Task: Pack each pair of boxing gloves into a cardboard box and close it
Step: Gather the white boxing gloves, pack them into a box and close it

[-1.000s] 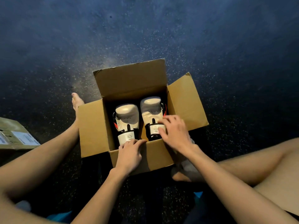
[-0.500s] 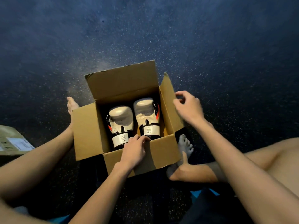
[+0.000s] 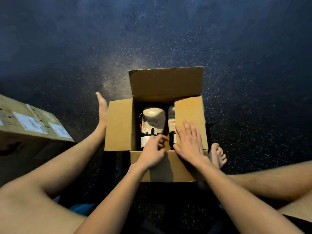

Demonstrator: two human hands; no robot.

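A brown cardboard box (image 3: 166, 83) stands on the dark floor between my bare legs. Two cream boxing gloves lie side by side in it: the left glove (image 3: 153, 121) shows in full, the right glove (image 3: 171, 119) is mostly hidden under the right flap (image 3: 189, 112). My right hand (image 3: 190, 143) lies flat, fingers spread, on that flap, which is folded in over the opening. My left hand (image 3: 152, 152) rests at the near rim with loosely curled fingers, close to the left glove's cuff. The far and left flaps stand open.
A closed cardboard box (image 3: 32, 125) with white labels sits on the floor at the left. My left foot (image 3: 102, 107) lies beside the open box's left flap, my right foot (image 3: 217, 155) by its right near corner. Dark speckled floor stretches beyond.
My right hand has swung the right flap from upright down over the right glove and now presses on it. The view has shifted, so the box sits further right.
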